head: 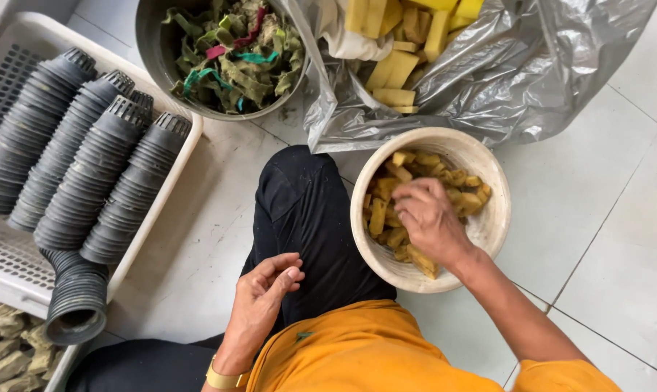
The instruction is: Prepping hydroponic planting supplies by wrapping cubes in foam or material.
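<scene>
Currently: right hand [428, 218] inside pale bowl [488, 225] on tiled floor [604, 218], fingers curled down onto yellow sponge pieces [459, 185] directly beneath; grip indeterminate. Left hand [264, 290] loosely curled, empty, over black trouser knee [306, 203].

One package shows: a large bag [531, 65] of thin, crinkled, grey-translucent plastic lying open on the pale tiled floor [611, 239] at the top right of the view, its mouth spread toward the left and its folds catching the light; inside it, near the top edge, lie yellow foam pieces [397, 69], cut into blocks and strips, some spilling toward the bag's lower lip; the bag's lower edge sits just beside the rim of the round cream bowl [488, 225]. No labels, signs or screens are visible.
</scene>
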